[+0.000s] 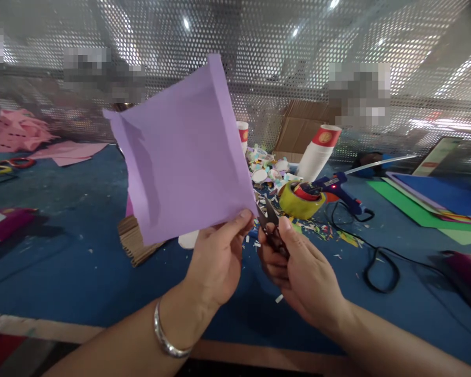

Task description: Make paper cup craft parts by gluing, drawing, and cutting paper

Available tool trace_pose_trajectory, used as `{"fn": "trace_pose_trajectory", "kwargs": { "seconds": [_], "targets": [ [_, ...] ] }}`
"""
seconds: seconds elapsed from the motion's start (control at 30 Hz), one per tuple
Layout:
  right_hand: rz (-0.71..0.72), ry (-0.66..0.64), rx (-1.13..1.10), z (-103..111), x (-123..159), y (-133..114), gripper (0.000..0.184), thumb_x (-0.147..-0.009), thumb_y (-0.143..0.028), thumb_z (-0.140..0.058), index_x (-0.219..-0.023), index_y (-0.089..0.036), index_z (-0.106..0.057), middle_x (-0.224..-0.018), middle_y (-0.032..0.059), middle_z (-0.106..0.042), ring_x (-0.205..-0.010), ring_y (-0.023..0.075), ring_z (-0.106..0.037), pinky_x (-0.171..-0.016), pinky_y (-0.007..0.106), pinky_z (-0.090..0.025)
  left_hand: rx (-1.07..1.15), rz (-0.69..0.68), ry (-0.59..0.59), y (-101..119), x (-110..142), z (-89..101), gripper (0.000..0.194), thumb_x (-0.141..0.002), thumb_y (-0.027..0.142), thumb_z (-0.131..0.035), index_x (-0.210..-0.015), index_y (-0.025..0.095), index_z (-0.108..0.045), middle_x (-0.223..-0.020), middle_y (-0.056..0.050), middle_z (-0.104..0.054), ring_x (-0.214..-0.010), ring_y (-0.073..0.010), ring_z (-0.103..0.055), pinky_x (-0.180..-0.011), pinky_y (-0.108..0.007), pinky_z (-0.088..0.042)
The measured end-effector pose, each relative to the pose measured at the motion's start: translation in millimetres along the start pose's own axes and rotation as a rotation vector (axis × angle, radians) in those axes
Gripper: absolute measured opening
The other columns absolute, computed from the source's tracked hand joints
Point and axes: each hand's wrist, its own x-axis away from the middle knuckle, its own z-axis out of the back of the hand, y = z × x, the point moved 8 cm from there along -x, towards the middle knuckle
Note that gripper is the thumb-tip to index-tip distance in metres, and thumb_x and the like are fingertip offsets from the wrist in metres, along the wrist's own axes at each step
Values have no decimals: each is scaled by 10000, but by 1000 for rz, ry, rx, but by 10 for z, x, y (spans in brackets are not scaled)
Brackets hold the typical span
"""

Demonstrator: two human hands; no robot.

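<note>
A sheet of purple paper (188, 157) with folded edges is held up above the table by my left hand (220, 256). The thumb and fingers of that hand pinch the sheet at its lower right corner. In my right hand (306, 272) is a pair of dark scissors (272, 225), blades pointing up and a little apart. The blades are right beside the sheet's lower right corner; whether they touch the paper I cannot tell. Behind the sheet, partly hidden, a bundle of brown corrugated cardboard strips (135, 243) lies on the table.
Blue table (102, 283) with paper scraps (267, 167) in the middle. Around them are stacked paper cups (317, 152), yellow tape (298, 204) and a corded glue gun (341, 191). Coloured sheets (439, 199) lie right; pink paper (19, 131) and scissors (21, 163) left. A perforated metal screen (267, 57) stands behind.
</note>
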Motion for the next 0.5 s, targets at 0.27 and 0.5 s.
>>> {"fn": "trace_pose_trajectory", "kwargs": {
  "seconds": [0.27, 0.5],
  "targets": [
    [564, 35, 395, 248, 84, -542, 414, -922, -629, -592, -902, -219, -640, -589, -51, -384, -511, 94, -305, -467, 260, -242, -334, 5, 40, 387, -213, 108, 273, -672, -22, -666, -474, 145, -576, -553, -17, -602, -546, -85, -537, -506, -177, -403],
    [826, 347, 736, 581, 120, -1049, 229, -899, -435, -704, -1015, -254, -625, -722, -23, -515, -554, 107, -396, -491, 283, -293, -470, -108, -242, 567, -230, -54, 141, -609, -4, -623, -584, 130, -659, -579, -23, -549, -521, -82, -443, -459, -194, -320]
  ]
}}
